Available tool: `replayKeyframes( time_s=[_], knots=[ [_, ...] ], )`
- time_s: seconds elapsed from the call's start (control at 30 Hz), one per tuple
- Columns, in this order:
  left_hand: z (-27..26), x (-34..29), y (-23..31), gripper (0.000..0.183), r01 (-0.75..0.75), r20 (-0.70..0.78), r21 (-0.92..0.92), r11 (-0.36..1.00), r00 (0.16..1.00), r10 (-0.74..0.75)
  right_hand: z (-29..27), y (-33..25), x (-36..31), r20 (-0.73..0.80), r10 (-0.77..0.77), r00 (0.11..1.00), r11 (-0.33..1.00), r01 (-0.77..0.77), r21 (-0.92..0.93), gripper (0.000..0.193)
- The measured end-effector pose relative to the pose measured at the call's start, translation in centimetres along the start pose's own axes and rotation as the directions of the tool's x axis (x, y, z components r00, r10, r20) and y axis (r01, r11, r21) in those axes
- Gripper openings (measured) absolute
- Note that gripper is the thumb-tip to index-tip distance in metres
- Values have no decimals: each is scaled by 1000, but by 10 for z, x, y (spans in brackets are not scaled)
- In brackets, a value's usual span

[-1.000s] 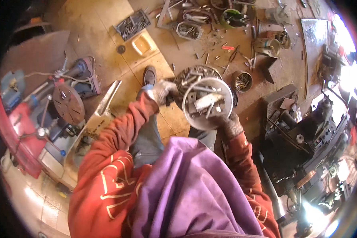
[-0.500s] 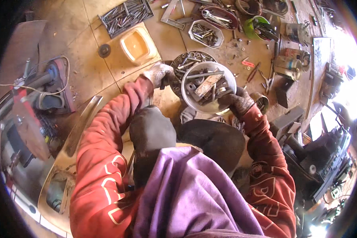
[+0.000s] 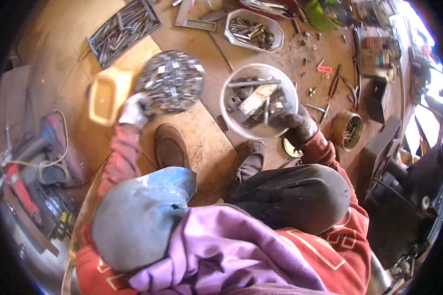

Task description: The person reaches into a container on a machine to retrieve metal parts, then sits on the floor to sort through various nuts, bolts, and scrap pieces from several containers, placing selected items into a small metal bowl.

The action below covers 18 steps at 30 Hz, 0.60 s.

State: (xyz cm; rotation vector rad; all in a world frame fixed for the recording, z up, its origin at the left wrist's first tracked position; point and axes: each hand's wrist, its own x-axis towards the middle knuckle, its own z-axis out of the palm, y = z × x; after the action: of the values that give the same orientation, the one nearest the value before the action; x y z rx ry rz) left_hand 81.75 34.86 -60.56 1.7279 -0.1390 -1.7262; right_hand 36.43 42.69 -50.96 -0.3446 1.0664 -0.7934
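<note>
My left hand (image 3: pixel 134 110), in a pale glove, grips the near-left rim of a round dish of metal parts (image 3: pixel 173 81). Many small pieces, likely nuts, fill this dish, and motion smears them. To its right is a white plastic tub (image 3: pixel 225 101) holding metal rods, rollers and a worn, pale rectangular block (image 3: pixel 256 102). My right hand (image 3: pixel 300 126), in a dark, dirty glove, is closed on the tub's lower-right rim. Its fingertips reach inside, and some fingers are hidden. Dish and tub stand apart.
A yellowish basin (image 3: pixel 103 100) sits left of the dish. Beyond lie a rectangular tray of bolts (image 3: pixel 124 32) and an octagonal container of bolts (image 3: pixel 253 30). Pliers (image 3: pixel 350 91) and a round tin (image 3: pixel 347 130) are at right. A red-handled tool (image 3: pixel 22 194) stands far left.
The round dish has moved left, out from behind the white tub, with my left hand on it. My right hand stays on the tub. The view has shifted, and my knees are farther apart.
</note>
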Motion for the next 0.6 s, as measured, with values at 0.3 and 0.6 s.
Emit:
replayKeyframes(
  time_s=[0.3, 0.6],
  knots=[
    [-145, -31, 38, 16, -79, -273, 611, 788, 913, 304, -3, 40, 20, -124, -69, 990, 986, 49, -157, 76],
    [-151, -58, 32, 21, -13, -53, 942, 335, 981, 187, 3, 5, 37, -384, -356, 852, 753, 17, -658, 48]
  ],
)
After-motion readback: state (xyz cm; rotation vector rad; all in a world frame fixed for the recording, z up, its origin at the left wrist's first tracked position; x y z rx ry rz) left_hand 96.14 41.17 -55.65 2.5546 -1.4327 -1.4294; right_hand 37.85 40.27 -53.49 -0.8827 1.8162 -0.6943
